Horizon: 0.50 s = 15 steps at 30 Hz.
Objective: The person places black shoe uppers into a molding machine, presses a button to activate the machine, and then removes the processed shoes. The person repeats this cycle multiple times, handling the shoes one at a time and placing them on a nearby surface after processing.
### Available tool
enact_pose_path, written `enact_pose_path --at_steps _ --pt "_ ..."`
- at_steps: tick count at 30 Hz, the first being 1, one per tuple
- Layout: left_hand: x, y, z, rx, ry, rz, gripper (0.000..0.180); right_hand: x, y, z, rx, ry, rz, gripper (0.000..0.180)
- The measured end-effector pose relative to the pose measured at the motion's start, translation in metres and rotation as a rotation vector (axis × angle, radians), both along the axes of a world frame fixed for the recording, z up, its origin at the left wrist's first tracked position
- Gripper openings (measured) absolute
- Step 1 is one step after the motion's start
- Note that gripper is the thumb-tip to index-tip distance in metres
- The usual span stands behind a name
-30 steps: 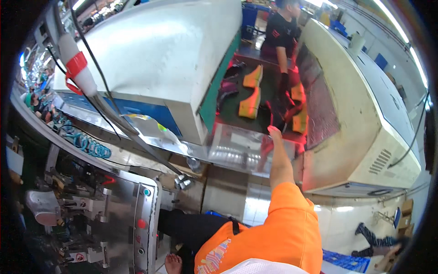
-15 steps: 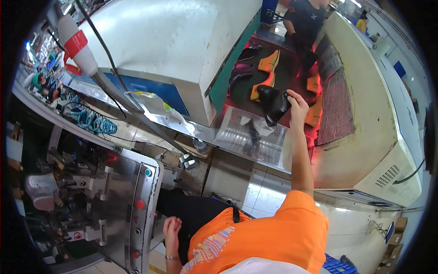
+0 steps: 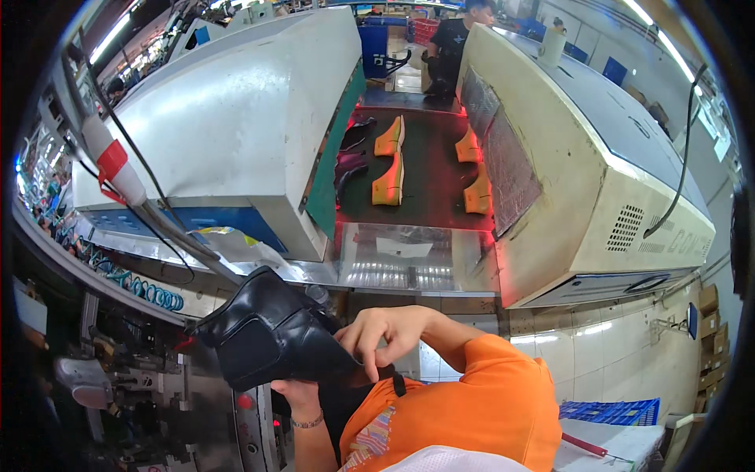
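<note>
A black ankle boot (image 3: 271,334) is held close in front of me, low and left of centre. My right hand (image 3: 389,334) pinches its rear edge from above. Under the boot, my left hand (image 3: 296,393), with a bracelet on the wrist, supports it. Behind the boot runs a dark conveyor belt (image 3: 429,177) between two big cream machine housings. Several tan shoe lasts (image 3: 391,169) and dark shoe pieces (image 3: 350,161) lie on the belt.
A shiny metal plate (image 3: 409,256) ends the conveyor near me. A grey machine with buttons (image 3: 145,393) stands at my left, with coiled blue hoses (image 3: 145,287) above it. Another person (image 3: 456,43) in black works at the belt's far end. A blue crate (image 3: 609,411) sits at lower right.
My right hand has drawn back from the conveyor with the black boot, bringing it down close to my chest. My left hand has come up under the boot.
</note>
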<state>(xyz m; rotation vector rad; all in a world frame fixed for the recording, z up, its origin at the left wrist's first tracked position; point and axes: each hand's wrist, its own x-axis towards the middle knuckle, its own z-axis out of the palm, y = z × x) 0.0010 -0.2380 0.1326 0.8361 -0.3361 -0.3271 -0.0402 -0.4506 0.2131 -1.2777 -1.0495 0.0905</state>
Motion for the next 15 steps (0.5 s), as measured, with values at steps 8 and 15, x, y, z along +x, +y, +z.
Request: enact_pose_path --at_steps 8,15 --pt "-0.012 0.051 0.006 0.186 -0.201 0.366 0.082 0.038 0.056 -0.037 0.208 0.664 0.017 0.058" --pt "-0.029 0.091 0.012 0.504 -0.045 0.627 0.063 0.080 0.101 -0.053 0.268 0.823 0.176 0.067"
